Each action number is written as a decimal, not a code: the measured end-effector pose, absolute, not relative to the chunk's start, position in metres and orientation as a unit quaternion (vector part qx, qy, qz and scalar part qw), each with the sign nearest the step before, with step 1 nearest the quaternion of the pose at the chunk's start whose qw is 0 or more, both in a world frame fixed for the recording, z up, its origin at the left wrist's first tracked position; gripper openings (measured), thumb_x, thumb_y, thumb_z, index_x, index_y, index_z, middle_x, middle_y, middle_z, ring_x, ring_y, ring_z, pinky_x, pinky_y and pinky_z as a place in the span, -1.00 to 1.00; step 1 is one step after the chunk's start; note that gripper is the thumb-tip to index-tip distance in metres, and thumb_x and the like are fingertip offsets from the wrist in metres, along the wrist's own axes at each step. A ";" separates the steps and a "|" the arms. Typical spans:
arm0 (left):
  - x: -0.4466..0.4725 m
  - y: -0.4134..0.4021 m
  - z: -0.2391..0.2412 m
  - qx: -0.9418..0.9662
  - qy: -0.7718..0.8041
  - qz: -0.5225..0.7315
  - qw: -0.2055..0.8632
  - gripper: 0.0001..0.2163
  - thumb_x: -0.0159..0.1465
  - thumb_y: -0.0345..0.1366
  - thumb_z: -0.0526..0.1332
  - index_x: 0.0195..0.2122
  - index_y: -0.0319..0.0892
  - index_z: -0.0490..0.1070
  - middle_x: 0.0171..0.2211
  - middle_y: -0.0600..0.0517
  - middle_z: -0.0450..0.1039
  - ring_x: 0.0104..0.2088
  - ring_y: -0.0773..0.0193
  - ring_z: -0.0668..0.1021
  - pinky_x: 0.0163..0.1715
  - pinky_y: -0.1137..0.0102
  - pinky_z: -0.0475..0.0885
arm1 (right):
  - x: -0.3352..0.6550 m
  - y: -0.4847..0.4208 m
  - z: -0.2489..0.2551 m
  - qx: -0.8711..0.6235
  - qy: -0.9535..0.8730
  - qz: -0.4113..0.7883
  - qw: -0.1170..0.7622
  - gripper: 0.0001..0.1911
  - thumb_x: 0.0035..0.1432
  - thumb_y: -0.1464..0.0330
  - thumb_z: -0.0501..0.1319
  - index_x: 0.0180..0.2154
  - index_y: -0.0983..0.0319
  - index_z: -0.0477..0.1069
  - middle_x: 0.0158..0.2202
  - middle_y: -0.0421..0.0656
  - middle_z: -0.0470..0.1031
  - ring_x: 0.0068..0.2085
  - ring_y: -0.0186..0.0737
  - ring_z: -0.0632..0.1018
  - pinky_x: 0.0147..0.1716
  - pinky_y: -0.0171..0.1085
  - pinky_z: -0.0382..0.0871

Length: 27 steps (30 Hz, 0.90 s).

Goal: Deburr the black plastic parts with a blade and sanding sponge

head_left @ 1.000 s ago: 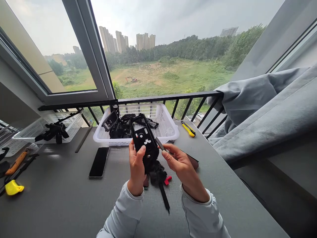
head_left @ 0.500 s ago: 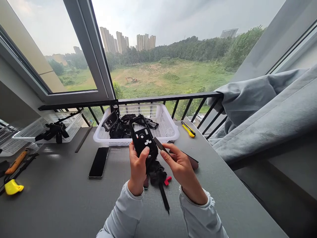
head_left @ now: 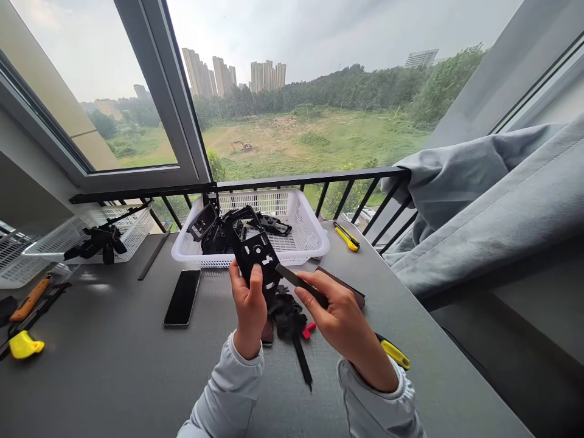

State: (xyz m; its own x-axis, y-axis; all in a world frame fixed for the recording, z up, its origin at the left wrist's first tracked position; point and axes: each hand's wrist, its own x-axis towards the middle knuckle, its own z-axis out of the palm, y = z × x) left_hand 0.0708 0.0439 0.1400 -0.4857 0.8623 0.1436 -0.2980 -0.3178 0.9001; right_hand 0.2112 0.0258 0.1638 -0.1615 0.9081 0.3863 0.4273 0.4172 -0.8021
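My left hand (head_left: 250, 304) is closed round the lower end of a black plastic shell (head_left: 258, 250) with round and cross-shaped cutouts, its thumb lying on the face. The shell is tilted up in front of the white basket. Pinched in my right hand (head_left: 333, 310) is a flat dark bar (head_left: 296, 281), shaped like a file. Its far end meets the shell's right edge near the cross cutout. Below my hands lie a crumpled black bundle (head_left: 288, 313), a small red piece (head_left: 309, 330) and a thin black rod (head_left: 302, 364).
A white basket (head_left: 319, 252) of black parts stands by the railing (head_left: 310, 179), a second basket (head_left: 41, 250) to its left. A phone (head_left: 182, 298), a yellow cutter (head_left: 347, 237), a yellow-handled tool (head_left: 396, 354), a brown strip (head_left: 342, 285) and an orange-handled tool (head_left: 31, 299) lie about.
The shell and my left hand have shifted slightly left. My right hand has turned and moved right and down, showing more of the bar; the yellow-handled tool by my forearm is uncovered.
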 end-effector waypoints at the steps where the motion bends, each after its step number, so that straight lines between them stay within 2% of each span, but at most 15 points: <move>1: 0.071 0.044 0.140 0.326 0.437 0.744 0.388 -0.69 0.20 -0.09 0.25 -0.08 -0.07 0.35 -0.16 0.03 0.51 -0.19 0.25 0.56 -0.16 0.39 0.42 | 0.211 0.025 0.165 -0.463 -0.715 0.272 0.448 -0.80 0.23 0.30 0.16 -0.15 0.17 0.50 -0.25 -0.10 0.59 -0.22 -0.12 0.58 -0.19 -0.21 0.45; 6: 0.070 0.044 0.140 0.332 0.430 0.739 0.399 -0.66 0.17 -0.08 0.30 -0.10 -0.09 0.34 -0.22 0.05 0.51 -0.26 0.29 0.56 -0.19 0.41 0.42 | 0.210 0.024 0.166 -0.455 -0.723 0.289 0.432 -0.78 0.21 0.31 0.16 -0.15 0.18 0.51 -0.20 -0.09 0.61 -0.17 -0.10 0.59 -0.14 -0.19 0.45; 12: 0.069 0.042 0.147 0.321 0.400 0.728 0.454 -0.48 -0.05 -0.28 0.48 -0.09 -0.08 0.29 -0.20 0.06 0.53 -0.26 0.28 0.58 -0.17 0.37 0.45 | 0.219 0.029 0.161 -0.506 -0.676 0.253 0.472 -0.74 0.21 0.26 0.17 -0.12 0.20 0.51 -0.16 -0.06 0.61 -0.15 -0.06 0.58 -0.09 -0.13 0.42; 18: 0.067 0.042 0.152 0.267 0.392 0.736 0.484 -0.69 0.03 -0.26 0.37 -0.21 -0.13 0.37 -0.36 0.12 0.50 -0.42 0.37 0.54 -0.36 0.45 0.44 | 0.226 0.034 0.156 -0.491 -0.702 0.237 0.459 -0.72 0.23 0.27 0.15 -0.08 0.20 0.50 -0.16 -0.07 0.57 -0.13 -0.09 0.55 -0.12 -0.18 0.40; 21: 0.061 0.039 0.153 0.236 0.393 0.739 0.494 -0.72 0.03 -0.24 0.32 -0.22 -0.13 0.40 -0.41 0.14 0.48 -0.47 0.39 0.52 -0.42 0.49 0.40 | 0.233 0.040 0.143 -0.509 -0.729 0.232 0.393 -0.68 0.23 0.28 0.15 -0.01 0.19 0.47 -0.16 -0.08 0.54 -0.12 -0.10 0.54 -0.10 -0.18 0.40; 25: 0.046 0.029 0.150 0.224 0.412 0.735 0.489 -0.73 0.00 -0.23 0.31 -0.25 -0.15 0.41 -0.48 0.15 0.46 -0.53 0.37 0.51 -0.49 0.51 0.34 | 0.244 0.048 0.113 -0.560 -0.768 0.219 0.220 -0.61 0.24 0.37 0.15 0.09 0.16 0.42 -0.13 -0.09 0.51 -0.08 -0.12 0.53 -0.06 -0.20 0.38; 27: 0.036 0.021 0.144 0.223 0.420 0.735 0.484 -0.72 -0.01 -0.24 0.30 -0.26 -0.15 0.40 -0.48 0.14 0.46 -0.53 0.36 0.50 -0.50 0.50 0.34 | 0.246 0.053 0.095 -0.575 -0.765 0.219 0.187 -0.64 0.24 0.38 0.16 0.07 0.15 0.45 -0.20 -0.10 0.53 -0.12 -0.12 0.55 -0.09 -0.22 0.40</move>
